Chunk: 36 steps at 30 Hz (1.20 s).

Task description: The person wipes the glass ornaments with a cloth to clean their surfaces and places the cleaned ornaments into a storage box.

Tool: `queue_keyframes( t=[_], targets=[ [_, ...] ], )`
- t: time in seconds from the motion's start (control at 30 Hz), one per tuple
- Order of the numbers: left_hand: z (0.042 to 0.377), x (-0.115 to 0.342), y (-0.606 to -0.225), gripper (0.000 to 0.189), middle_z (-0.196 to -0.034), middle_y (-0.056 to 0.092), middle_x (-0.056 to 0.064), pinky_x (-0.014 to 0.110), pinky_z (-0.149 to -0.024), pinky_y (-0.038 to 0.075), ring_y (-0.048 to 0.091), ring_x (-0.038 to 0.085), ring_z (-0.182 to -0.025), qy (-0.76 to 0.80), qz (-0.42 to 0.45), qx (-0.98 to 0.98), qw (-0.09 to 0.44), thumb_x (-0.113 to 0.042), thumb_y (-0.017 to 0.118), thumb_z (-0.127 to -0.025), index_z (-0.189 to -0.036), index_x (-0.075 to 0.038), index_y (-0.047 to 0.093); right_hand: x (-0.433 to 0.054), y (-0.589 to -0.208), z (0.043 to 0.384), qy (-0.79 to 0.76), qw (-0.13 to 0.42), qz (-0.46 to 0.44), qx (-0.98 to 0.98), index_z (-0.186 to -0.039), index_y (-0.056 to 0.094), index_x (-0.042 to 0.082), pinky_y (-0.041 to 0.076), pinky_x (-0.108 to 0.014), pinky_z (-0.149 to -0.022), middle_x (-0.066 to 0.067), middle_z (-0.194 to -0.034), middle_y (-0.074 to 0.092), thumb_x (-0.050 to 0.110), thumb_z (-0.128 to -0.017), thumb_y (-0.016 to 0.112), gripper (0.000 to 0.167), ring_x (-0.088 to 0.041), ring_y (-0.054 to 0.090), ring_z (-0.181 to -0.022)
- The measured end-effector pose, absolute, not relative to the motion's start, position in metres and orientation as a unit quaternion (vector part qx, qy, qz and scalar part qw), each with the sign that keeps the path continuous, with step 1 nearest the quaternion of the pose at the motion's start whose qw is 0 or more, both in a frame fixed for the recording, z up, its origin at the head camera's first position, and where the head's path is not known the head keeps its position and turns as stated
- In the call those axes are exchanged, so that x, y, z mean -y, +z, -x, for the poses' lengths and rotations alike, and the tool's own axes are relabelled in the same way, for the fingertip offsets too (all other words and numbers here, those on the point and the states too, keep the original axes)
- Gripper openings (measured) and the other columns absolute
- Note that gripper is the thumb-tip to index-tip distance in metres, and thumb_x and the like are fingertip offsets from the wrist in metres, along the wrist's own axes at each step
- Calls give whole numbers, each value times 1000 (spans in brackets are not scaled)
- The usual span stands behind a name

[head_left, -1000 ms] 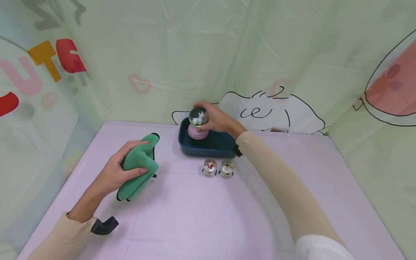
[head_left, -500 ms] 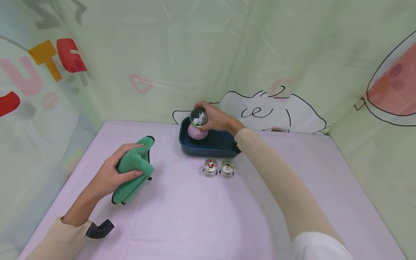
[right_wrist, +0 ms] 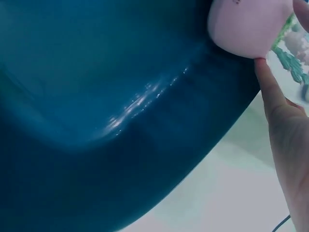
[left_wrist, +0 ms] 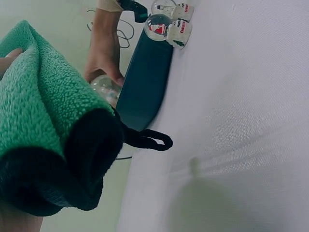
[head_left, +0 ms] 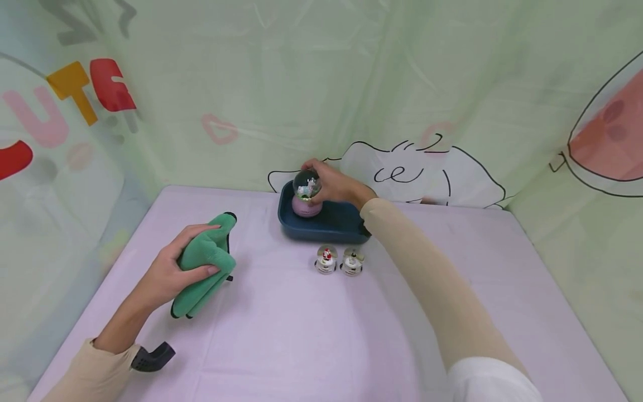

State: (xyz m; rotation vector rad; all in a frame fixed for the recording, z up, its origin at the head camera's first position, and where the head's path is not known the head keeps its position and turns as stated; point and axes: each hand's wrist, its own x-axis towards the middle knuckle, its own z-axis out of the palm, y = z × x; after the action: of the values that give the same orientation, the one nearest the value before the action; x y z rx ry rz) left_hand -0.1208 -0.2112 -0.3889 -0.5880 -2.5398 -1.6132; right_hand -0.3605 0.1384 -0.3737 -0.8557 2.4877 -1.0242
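Note:
My right hand [head_left: 334,183] grips a snow globe [head_left: 307,195] by its clear dome. The globe has a pink base and a small figure inside, and it stands at the left end of a dark blue tray [head_left: 326,235]. In the right wrist view the pink base [right_wrist: 251,26] shows against the tray's inner wall, fingers at its edge. My left hand [head_left: 173,271] holds a folded green cloth [head_left: 203,268] with black edging above the table's left side. A black loop [left_wrist: 149,139] hangs off the cloth in the left wrist view.
Two small snow globes with white bases stand in front of the tray: one with a red figure [head_left: 326,260], the other [head_left: 352,262] to its right. A lilac cloth covers the table [head_left: 281,335]. A printed curtain [head_left: 321,84] rises close behind the tray.
My left hand has drifted left and slightly down with the green cloth. The right hand keeps its grip on the pink-based snow globe, which sits slightly lower in the tray.

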Motion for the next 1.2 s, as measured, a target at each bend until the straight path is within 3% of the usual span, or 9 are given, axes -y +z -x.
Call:
queue_keyframes(
  t=[0.1, 0.37, 0.9, 1.2],
  targets=[
    [121, 211, -389, 72, -136, 53, -6, 28, -81, 49, 56, 16, -107, -529, 193, 826, 36, -2, 79, -86, -149, -19, 49, -138, -374, 360, -353, 167, 301, -870, -144, 39, 8, 41, -41, -111, -11, -143, 47, 3, -75, 88, 85, -25, 48, -129],
    [119, 211, -388, 72, -135, 53, -5, 28, -81, 50, 56, 17, -107, -531, 195, 824, 33, -1, 79, -86, -149, -18, 49, -150, -355, 357, -348, 254, 267, -862, -149, 38, 21, 36, -50, -114, -12, -151, 39, 3, -83, 82, 81, -29, 45, -133],
    [122, 208, -389, 73, -134, 54, -5, 29, -82, 49, 55, 17, -107, -526, 202, 825, 36, -2, 80, -85, -148, -19, 50, -155, -357, 366, -367, 241, 275, -855, -145, 47, 22, 39, -51, -113, -11, -150, 43, 9, -82, 86, 76, -34, 47, -135],
    [124, 203, -390, 72, -135, 53, -6, 30, -82, 50, 55, 18, -107, -530, 210, 822, 19, -3, 80, -86, -149, -20, 49, -154, -347, 360, -315, 248, 277, -873, -155, 34, 15, 37, -52, -115, -16, -154, 40, 10, -86, 83, 85, -37, 46, -138]
  ],
)
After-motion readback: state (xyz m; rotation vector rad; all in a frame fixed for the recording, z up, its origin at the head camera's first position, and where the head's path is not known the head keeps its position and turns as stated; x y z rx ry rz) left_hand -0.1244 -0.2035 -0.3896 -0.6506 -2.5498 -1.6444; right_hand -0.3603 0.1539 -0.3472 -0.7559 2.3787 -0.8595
